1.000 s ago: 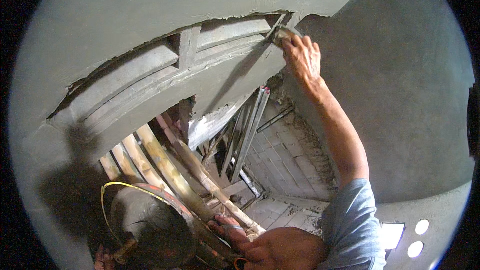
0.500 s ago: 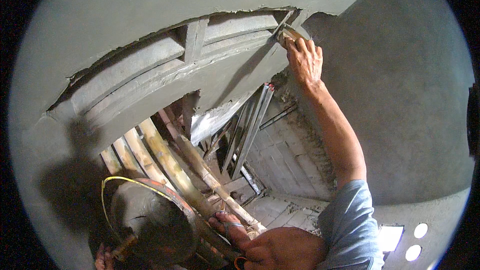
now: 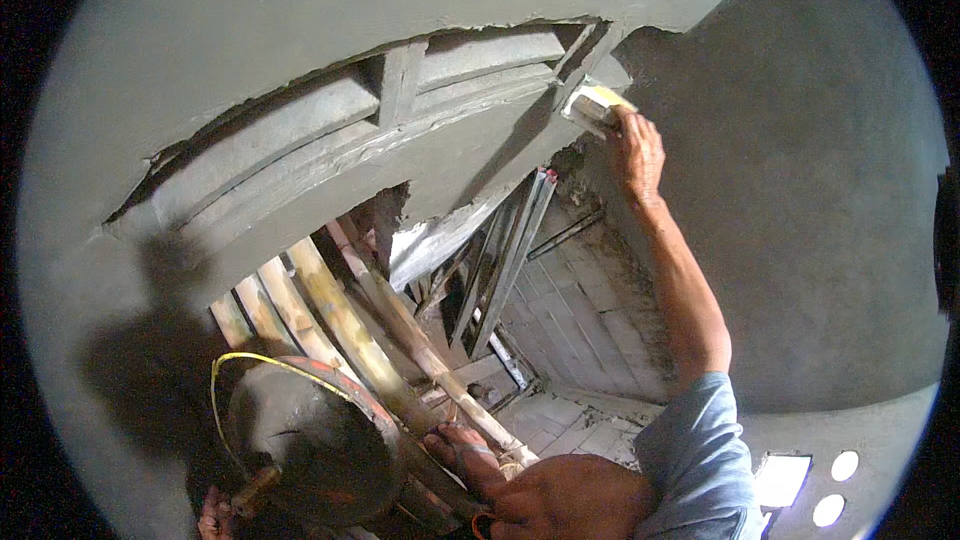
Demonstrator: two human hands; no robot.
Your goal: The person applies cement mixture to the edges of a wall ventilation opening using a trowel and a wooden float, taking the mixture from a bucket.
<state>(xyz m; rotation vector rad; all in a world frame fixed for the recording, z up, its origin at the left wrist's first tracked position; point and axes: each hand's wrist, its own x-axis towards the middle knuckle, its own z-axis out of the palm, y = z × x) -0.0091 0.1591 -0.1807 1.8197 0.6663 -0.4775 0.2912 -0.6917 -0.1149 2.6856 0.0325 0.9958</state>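
Bucket (image 3: 372, 404) with orange-red rim holding grey, mortar-like mix (image 3: 275, 400), yellow handle (image 3: 245, 355) arching over. Flat tool (image 3: 592, 113) standing well above and right of bucket, looking rectangular, grey-smeared, pale yellow along upper edge. Right hand (image 3: 638, 150) pinching tool, fingers curled. Left hand (image 3: 214, 517) showing just left of bucket; can't tell from here whether it's clasping anything. Arched ledge (image 3: 310, 125) curving above bucket, bamboo poles (image 3: 338, 295) running beside it.
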